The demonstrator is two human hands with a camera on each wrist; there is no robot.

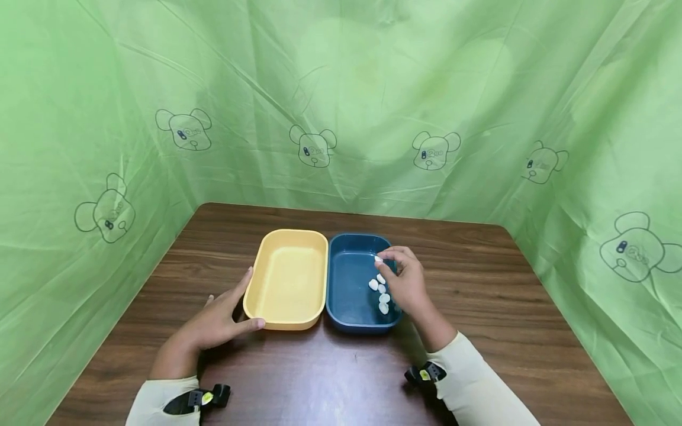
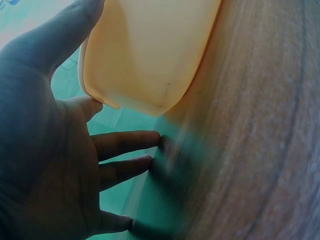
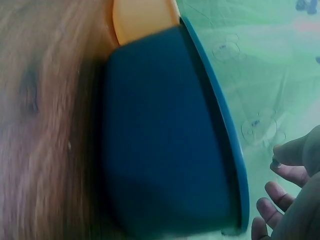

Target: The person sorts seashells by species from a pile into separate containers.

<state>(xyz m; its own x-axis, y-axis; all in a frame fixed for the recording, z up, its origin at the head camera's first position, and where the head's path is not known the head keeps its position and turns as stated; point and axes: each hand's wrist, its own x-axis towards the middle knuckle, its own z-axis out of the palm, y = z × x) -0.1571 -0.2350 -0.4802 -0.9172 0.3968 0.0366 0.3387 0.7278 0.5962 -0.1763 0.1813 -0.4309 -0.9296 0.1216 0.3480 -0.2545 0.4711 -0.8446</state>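
A yellow tray (image 1: 286,287) and a dark blue tray (image 1: 354,324) stand side by side on the table. Over the right side of the blue tray, my right hand (image 1: 407,281) pinches a white pebble (image 1: 378,259) between thumb and index finger. Several more white pebbles (image 1: 383,298) lie in that tray below the hand. My left hand (image 1: 218,319) is spread at the yellow tray's near left corner, thumb and index finger at its rim. In the left wrist view its other fingers (image 2: 127,145) are straight, their tips down by the table.
The dark wooden table (image 1: 490,307) extends around both trays. A green cloth (image 1: 373,71) with mouse-head drawings hangs behind and along both sides. Small black wrist cameras (image 1: 197,399) sit on the sleeves.
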